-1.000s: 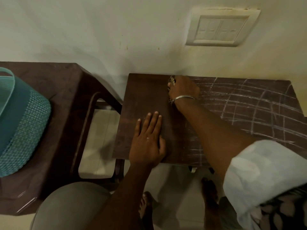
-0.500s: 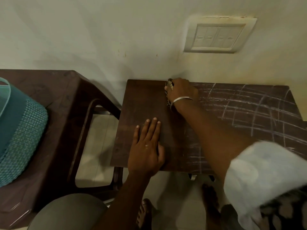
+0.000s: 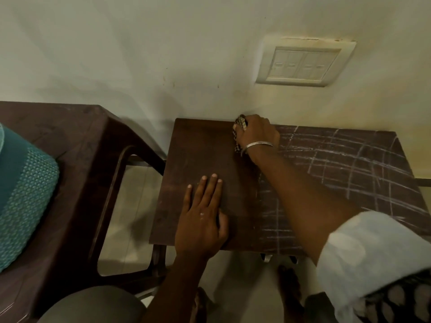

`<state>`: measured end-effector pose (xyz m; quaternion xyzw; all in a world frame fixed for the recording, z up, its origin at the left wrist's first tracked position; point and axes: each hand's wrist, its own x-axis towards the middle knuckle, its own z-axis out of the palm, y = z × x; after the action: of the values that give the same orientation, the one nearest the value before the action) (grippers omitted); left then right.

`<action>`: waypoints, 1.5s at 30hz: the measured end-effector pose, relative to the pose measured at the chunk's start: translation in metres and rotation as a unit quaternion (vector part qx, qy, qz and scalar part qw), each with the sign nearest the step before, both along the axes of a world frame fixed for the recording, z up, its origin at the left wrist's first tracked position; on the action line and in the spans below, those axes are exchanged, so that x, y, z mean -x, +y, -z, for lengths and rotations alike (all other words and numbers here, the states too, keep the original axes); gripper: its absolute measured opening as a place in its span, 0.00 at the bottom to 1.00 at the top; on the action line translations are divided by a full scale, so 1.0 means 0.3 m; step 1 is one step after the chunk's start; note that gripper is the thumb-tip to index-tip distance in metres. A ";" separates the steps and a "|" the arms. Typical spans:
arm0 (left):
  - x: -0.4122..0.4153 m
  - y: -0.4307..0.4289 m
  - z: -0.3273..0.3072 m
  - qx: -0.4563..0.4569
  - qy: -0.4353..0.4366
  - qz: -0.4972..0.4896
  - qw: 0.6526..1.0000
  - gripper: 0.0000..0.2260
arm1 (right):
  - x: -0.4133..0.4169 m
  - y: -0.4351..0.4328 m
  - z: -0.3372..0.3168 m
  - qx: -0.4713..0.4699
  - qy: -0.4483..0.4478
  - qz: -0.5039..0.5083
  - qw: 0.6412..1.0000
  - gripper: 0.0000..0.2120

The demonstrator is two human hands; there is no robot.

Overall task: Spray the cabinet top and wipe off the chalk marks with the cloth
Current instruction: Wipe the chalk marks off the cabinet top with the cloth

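Observation:
The dark wooden cabinet top (image 3: 200, 150) stands against the wall. White chalk marks (image 3: 349, 169) criss-cross its right half; the left half looks bare. My right hand (image 3: 256, 134), with a metal bangle at the wrist, presses a checked cloth (image 3: 239, 131) onto the far edge near the wall. Only a strip of the cloth shows at the hand's left side. My left hand (image 3: 203, 217) lies flat on the near left part of the top, fingers spread, holding nothing. No spray bottle is in view.
A dark brown plastic chair (image 3: 77, 183) stands left of the cabinet, with a teal woven basket (image 3: 23, 194) on it. A switch plate (image 3: 303, 64) is on the wall above. My feet (image 3: 289, 287) stand on the tiled floor below the cabinet's front edge.
My right hand with the cloth has stayed at the far edge, shifting very slightly. The view has tilted up a little. My left hand has not moved.

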<state>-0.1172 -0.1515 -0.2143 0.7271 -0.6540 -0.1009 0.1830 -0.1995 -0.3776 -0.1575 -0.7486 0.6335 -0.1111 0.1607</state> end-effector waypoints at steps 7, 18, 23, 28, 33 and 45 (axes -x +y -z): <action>-0.002 0.000 -0.004 0.008 0.011 -0.002 1.000 0.29 | 0.061 0.061 0.016 0.010 0.022 -0.011 1.000 0.20; -0.001 0.022 -0.002 0.002 0.009 -0.006 1.000 0.29 | 0.093 0.026 0.021 -0.002 0.023 -0.014 1.000 0.22; 0.000 -0.006 -0.021 0.019 0.011 -0.012 1.000 0.28 | 0.070 -0.047 -0.036 -0.012 -0.001 -0.006 1.000 0.22; 0.000 0.005 -0.003 0.012 0.016 -0.008 1.000 0.28 | 0.076 0.002 -0.042 -0.021 0.017 -0.010 1.000 0.21; -0.001 0.002 0.001 0.021 0.011 -0.006 1.000 0.28 | 0.118 0.096 -0.021 0.021 0.053 -0.025 0.998 0.16; 0.000 0.004 0.003 0.025 0.011 -0.005 1.000 0.28 | 0.118 0.073 -0.002 0.009 0.030 -0.006 0.999 0.17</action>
<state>-0.1174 -0.1504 -0.2152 0.7245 -0.6507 -0.0915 0.2082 -0.2349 -0.3556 -0.1568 -0.7571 0.6323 -0.0931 0.1352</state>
